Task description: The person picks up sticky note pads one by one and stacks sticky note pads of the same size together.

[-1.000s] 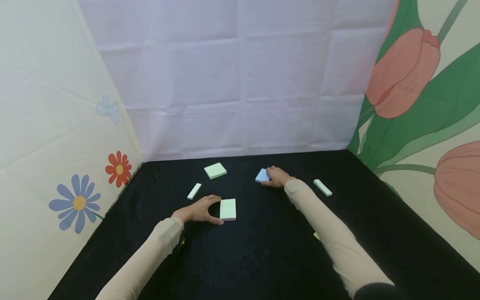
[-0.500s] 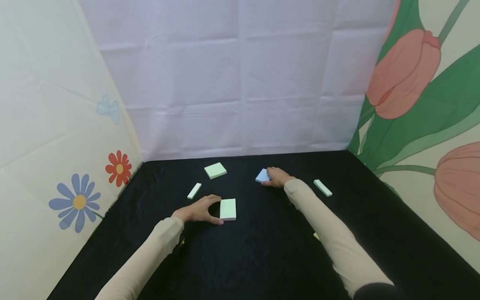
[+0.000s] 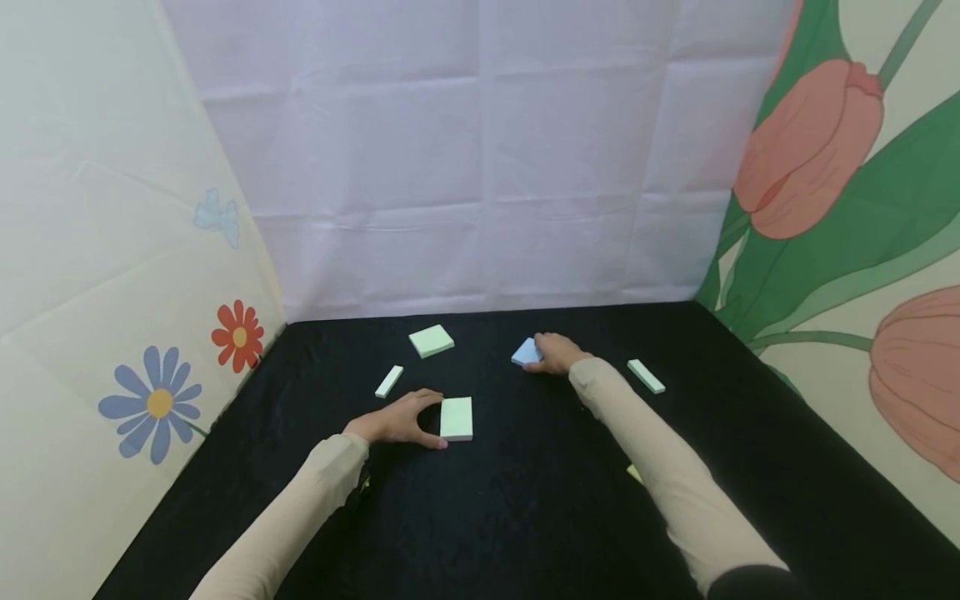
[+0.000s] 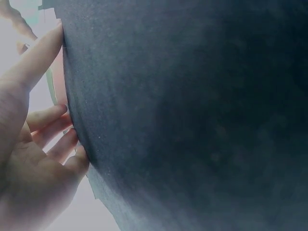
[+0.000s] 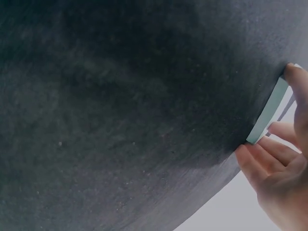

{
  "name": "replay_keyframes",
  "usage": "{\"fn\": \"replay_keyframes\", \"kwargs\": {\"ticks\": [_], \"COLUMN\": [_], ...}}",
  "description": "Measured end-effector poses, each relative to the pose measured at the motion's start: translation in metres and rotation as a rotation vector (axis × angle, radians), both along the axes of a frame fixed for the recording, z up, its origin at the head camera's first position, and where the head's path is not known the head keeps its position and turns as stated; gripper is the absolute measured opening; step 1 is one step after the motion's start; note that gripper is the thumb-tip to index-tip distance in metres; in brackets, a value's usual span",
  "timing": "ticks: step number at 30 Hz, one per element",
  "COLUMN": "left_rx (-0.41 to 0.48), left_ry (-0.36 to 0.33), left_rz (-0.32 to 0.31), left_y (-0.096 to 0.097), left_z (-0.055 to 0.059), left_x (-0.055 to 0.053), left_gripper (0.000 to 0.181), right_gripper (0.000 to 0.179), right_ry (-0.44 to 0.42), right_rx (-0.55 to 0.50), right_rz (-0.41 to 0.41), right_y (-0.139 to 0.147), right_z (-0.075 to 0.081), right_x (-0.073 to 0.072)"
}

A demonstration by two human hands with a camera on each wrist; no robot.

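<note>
In the head view, a pale green sticky-note pad (image 3: 457,419) lies flat on the black cloth, front and centre. My left hand (image 3: 401,419) spans its left side, thumb at the near corner and fingers at the far one. Farther back, my right hand (image 3: 557,354) holds a light blue sticky-note pad (image 3: 526,352) by its right side. From the right wrist, that pad's edge (image 5: 268,111) shows between the thumb and fingers of my right hand (image 5: 284,166). The left wrist view shows my left hand (image 4: 43,130) with thumb and fingertips down at the cloth.
A yellowish-green pad (image 3: 431,342) lies at the back left, with a narrow whitish strip pad (image 3: 389,382) before it. Another narrow strip pad (image 3: 646,376) sits right of my right hand. Part of a yellow piece (image 3: 634,473) peeks out beside my right sleeve. White and floral sheets surround the black cloth (image 3: 495,525).
</note>
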State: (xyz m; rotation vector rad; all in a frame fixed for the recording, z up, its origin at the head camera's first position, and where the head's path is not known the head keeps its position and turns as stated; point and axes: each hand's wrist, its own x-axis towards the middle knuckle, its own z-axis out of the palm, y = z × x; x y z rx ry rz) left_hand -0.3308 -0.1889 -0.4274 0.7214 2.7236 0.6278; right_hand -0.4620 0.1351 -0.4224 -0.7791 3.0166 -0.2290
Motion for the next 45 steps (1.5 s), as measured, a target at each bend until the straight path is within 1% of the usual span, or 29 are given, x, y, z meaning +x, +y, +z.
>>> {"fn": "replay_keyframes", "kwargs": {"ticks": [7, 14, 18, 22, 24, 29, 34, 36, 40, 45], "left_rx": [-0.006, -0.003, -0.001, 0.004, 0.005, -0.004, 0.008, 0.019, 0.013, 0.011], "left_ry": [0.0, 0.001, 0.006, -0.002, -0.003, 0.005, -0.002, -0.006, -0.011, -0.019], "left_rz": [-0.009, -0.004, -0.003, -0.007, -0.007, -0.005, -0.007, -0.004, 0.004, 0.005], "left_y": [0.0, -0.001, -0.002, -0.003, -0.003, -0.001, 0.001, 0.001, 0.001, 0.0], "left_z": [-0.001, -0.001, 0.0, 0.0, -0.001, 0.0, 0.002, 0.004, 0.006, 0.007], "left_x": [0.0, -0.001, 0.0, 0.0, 0.0, 0.0, 0.002, 0.003, 0.004, 0.004], "left_gripper": [0.085, 0.087, 0.086, 0.086, 0.086, 0.085, 0.085, 0.085, 0.086, 0.086], "right_gripper": [0.059, 0.069, 0.064, 0.061, 0.059, 0.055, 0.054, 0.055, 0.055, 0.055], "right_ry": [0.012, 0.021, 0.033, 0.039, 0.057, 0.085, 0.093, 0.088, 0.07, 0.058], "right_rx": [0.014, 0.022, 0.058, 0.084, 0.095, 0.078, 0.065, 0.057, 0.046, 0.058], "right_rz": [0.007, -0.028, -0.023, -0.015, -0.004, 0.008, 0.019, 0.013, 0.005, 0.011], "right_y": [0.001, -0.002, -0.005, -0.007, -0.006, -0.004, -0.002, -0.001, -0.002, -0.001], "right_z": [-0.001, -0.001, -0.002, -0.002, -0.002, 0.0, 0.001, 0.0, -0.001, -0.005], "right_x": [0.001, 0.003, 0.003, 0.003, 0.004, 0.008, 0.011, 0.011, 0.008, 0.003]}}
